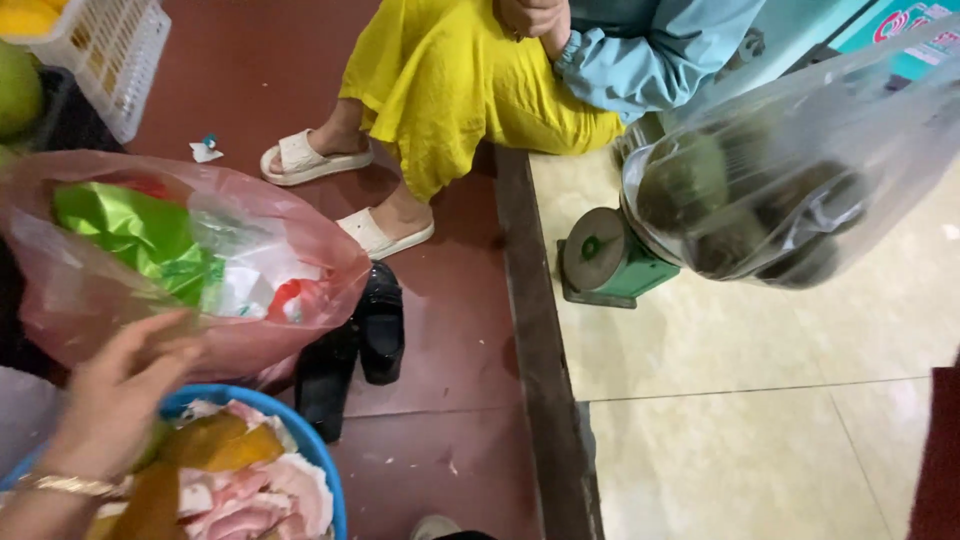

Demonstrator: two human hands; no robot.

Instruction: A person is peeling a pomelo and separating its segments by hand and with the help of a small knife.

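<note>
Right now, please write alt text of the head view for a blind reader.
A left hand reaches toward a pink plastic bag above a blue basin of peels. At right, a clear bag of dark round fruit sits on a green scale; a seated person in yellow is behind.

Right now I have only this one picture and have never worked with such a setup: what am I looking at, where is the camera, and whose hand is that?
There is no machine here. The single picture comes from a camera worn on a person's head, looking down at a dark red floor. The left hand, with a gold bracelet, belongs to the wearer; its fingers are spread against a pink plastic bag stuffed with green and white wrappers. Whether it grips the bag is unclear. Below it sits a blue basin of peels and scraps. The right hand is out of view. At right, a clear plastic bag of dark round things rests on a green scale. Another person in yellow trousers and white sandals sits opposite; black shoes lie between.
</note>
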